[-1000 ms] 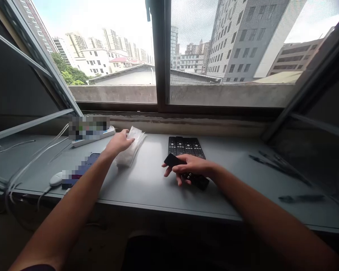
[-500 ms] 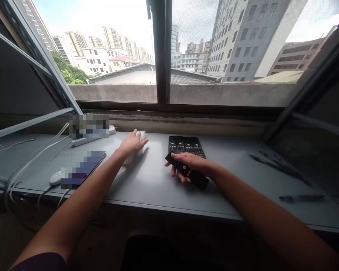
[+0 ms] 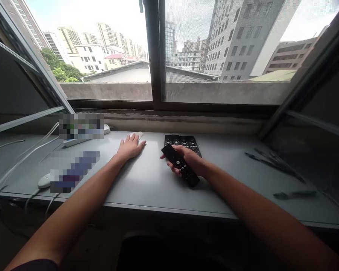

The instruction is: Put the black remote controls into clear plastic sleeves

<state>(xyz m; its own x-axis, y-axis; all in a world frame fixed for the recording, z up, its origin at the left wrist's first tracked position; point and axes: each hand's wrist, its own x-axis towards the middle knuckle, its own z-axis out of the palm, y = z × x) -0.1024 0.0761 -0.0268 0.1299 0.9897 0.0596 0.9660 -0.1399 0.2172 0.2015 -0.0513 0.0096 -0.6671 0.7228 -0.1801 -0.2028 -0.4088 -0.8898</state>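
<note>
Our right hand (image 3: pixel 193 158) was wrapped around a long, slim, black plastic remote control (image 3: pixel 180 165), with its pale round button facing up toward us. The remote's long axis ran slantwise, one end pointing away and to the left, the other back toward us and to the right. We could not tell whether its underside touched the glossy grey tabletop (image 3: pixel 147 184). Just beyond that hand lay a side-by-side row of matching black remotes (image 3: pixel 190 142), their long axes running roughly away from us; our right hand was much the nearer to them, and its fingers and the held remote hid part of the row. Well over to the left, our left hand (image 3: pixel 130 147) lay palm down, open with fingers spread, over a crumpled, whitish, see-through plastic bag (image 3: pixel 137 134), which showed only past the fingertips. Farther left we had a white power strip (image 3: pixel 69 143), partly blurred out, and a white rounded device (image 3: pixel 44 181) on a cable near the front edge. Off to the right lay some thin dark items (image 3: pixel 277 163), too dim for us to name.
</note>
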